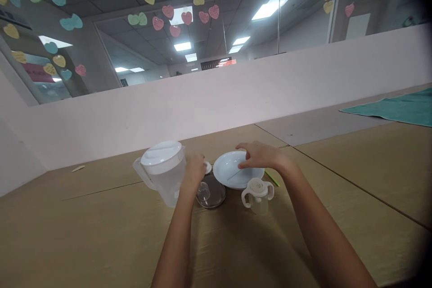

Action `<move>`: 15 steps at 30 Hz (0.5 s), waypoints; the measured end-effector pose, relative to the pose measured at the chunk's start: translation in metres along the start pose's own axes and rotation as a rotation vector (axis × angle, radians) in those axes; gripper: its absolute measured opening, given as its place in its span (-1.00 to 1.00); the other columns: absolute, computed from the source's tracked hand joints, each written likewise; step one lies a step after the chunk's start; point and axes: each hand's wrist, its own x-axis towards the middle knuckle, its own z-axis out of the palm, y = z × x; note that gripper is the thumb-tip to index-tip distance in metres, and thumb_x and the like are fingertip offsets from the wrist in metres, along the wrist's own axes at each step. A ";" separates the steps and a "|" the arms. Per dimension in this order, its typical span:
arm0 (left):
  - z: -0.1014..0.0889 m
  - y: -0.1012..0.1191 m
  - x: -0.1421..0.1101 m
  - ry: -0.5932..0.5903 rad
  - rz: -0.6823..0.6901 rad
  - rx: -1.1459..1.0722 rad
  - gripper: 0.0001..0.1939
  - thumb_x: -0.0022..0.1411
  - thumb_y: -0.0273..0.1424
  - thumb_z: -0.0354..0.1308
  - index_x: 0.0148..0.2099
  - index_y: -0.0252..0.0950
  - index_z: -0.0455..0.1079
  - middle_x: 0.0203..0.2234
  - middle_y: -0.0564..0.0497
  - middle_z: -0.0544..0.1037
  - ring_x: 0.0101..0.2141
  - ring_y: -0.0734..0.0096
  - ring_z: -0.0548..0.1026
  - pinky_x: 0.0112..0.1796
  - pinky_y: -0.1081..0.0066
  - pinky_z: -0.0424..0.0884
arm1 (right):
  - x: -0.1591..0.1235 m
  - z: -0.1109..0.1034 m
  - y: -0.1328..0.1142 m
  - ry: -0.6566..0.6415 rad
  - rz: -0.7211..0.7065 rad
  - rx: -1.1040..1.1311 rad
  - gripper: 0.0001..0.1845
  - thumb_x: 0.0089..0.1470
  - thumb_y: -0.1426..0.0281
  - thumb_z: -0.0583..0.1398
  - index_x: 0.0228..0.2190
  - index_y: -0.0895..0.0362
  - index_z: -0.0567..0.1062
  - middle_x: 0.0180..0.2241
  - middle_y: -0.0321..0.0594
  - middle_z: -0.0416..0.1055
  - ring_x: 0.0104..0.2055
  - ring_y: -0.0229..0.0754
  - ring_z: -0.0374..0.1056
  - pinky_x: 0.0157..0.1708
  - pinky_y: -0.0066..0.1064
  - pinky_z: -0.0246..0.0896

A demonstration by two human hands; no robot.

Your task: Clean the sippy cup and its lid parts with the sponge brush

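My left hand [195,170] is closed, fingers curled, between a clear pitcher and a small white round piece [208,168]. What its fingers hold, if anything, is hidden. The pitcher [165,184] has a white lid and a handle on its left. Over a white bowl [222,168] my right hand [259,155] hovers with thumb and forefinger apart, holding nothing visible. A thin pale line shows inside the bowl. In front of it stands a clear two-handled sippy cup [259,200] with a white top. A small clear cup-like piece [203,191] lies at a dark round dish [216,195].
A green stick [272,178] lies right of the bowl. The wooden tabletop [101,234] has seams and meets a white wall [209,108] with windows above. A teal cloth [401,107] lies at the far right, and a small pale scrap [78,168] at the far left.
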 end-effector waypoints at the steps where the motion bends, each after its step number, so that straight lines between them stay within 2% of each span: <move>1: -0.011 0.007 -0.004 0.040 0.022 -0.012 -0.73 0.21 -0.48 -0.06 -0.08 -0.33 0.37 -0.15 -0.19 0.49 -0.11 0.24 0.43 -0.14 0.36 0.28 | 0.001 0.001 0.000 0.005 -0.023 0.017 -0.26 -0.17 0.24 0.28 0.08 0.13 0.28 -0.24 -0.09 0.48 -0.23 -0.06 0.38 -0.29 -0.35 0.20; 2: -0.020 0.015 -0.009 0.087 0.065 -0.036 -0.75 0.25 -0.43 -0.09 -0.11 -0.30 0.37 -0.16 -0.15 0.48 -0.13 0.27 0.42 -0.14 0.37 0.28 | 0.002 0.003 0.000 0.005 -0.057 0.042 -0.18 -0.20 0.23 0.29 0.12 0.12 0.22 -0.22 -0.08 0.47 -0.22 -0.07 0.37 -0.29 -0.35 0.20; 4: -0.035 0.035 -0.021 0.200 0.261 -0.182 -0.80 0.26 -0.40 -0.07 -0.22 -0.29 0.38 -0.27 -0.09 0.49 -0.21 0.30 0.43 -0.19 0.38 0.29 | 0.005 0.007 -0.002 0.003 -0.163 0.104 -0.05 -0.27 0.21 0.33 0.16 0.10 0.13 -0.15 -0.09 0.44 -0.20 -0.09 0.36 -0.31 -0.38 0.20; 5: -0.040 0.045 -0.027 0.242 0.341 -0.237 -0.82 0.26 -0.39 -0.06 -0.23 -0.27 0.36 -0.29 -0.06 0.48 -0.24 0.32 0.42 -0.20 0.38 0.29 | 0.007 0.009 -0.003 0.014 -0.228 0.139 -0.05 -0.28 0.23 0.33 0.15 0.08 0.12 -0.13 -0.11 0.42 -0.19 -0.11 0.35 -0.32 -0.40 0.19; 7: -0.043 0.065 -0.036 0.303 0.432 -0.284 -0.85 0.27 -0.40 -0.06 -0.23 -0.26 0.33 -0.27 -0.04 0.44 -0.26 0.36 0.40 -0.23 0.40 0.29 | 0.011 0.013 -0.007 0.080 -0.361 0.199 -0.25 -0.23 0.30 0.30 0.04 0.08 0.24 -0.15 -0.17 0.42 -0.21 -0.17 0.34 -0.33 -0.45 0.17; 9: -0.042 0.078 -0.041 0.361 0.429 -0.281 -0.86 0.28 -0.39 -0.07 -0.23 -0.27 0.30 -0.28 -0.03 0.41 -0.28 0.37 0.38 -0.24 0.41 0.29 | 0.014 0.014 -0.011 0.182 -0.441 0.223 -0.60 -0.14 0.40 0.22 -0.17 0.11 0.37 -0.27 -0.24 0.43 -0.29 -0.23 0.31 -0.36 -0.48 0.13; 11: -0.041 0.082 -0.042 0.404 0.410 -0.295 -0.86 0.29 -0.38 -0.08 -0.24 -0.28 0.28 -0.31 -0.03 0.41 -0.28 0.37 0.38 -0.25 0.41 0.28 | 0.015 0.014 -0.016 0.286 -0.463 0.217 -0.83 -0.11 0.48 0.15 -0.36 0.14 0.40 -0.38 -0.28 0.41 -0.36 -0.27 0.27 -0.39 -0.49 0.09; 13: -0.043 0.080 -0.042 0.437 0.391 -0.348 -0.85 0.30 -0.36 -0.08 -0.24 -0.28 0.28 -0.33 -0.02 0.43 -0.30 0.37 0.39 -0.26 0.41 0.28 | 0.015 0.013 -0.021 0.372 -0.486 0.220 -0.87 -0.13 0.53 0.11 -0.43 0.14 0.40 -0.41 -0.28 0.40 -0.37 -0.28 0.25 -0.39 -0.49 0.08; 15: -0.046 0.074 -0.042 0.463 0.380 -0.430 -0.83 0.30 -0.34 -0.08 -0.23 -0.26 0.29 -0.35 0.00 0.47 -0.32 0.39 0.42 -0.29 0.43 0.28 | 0.015 0.012 -0.026 0.428 -0.525 0.263 -0.82 -0.12 0.55 0.10 -0.40 0.14 0.41 -0.37 -0.27 0.41 -0.33 -0.27 0.26 -0.35 -0.49 0.09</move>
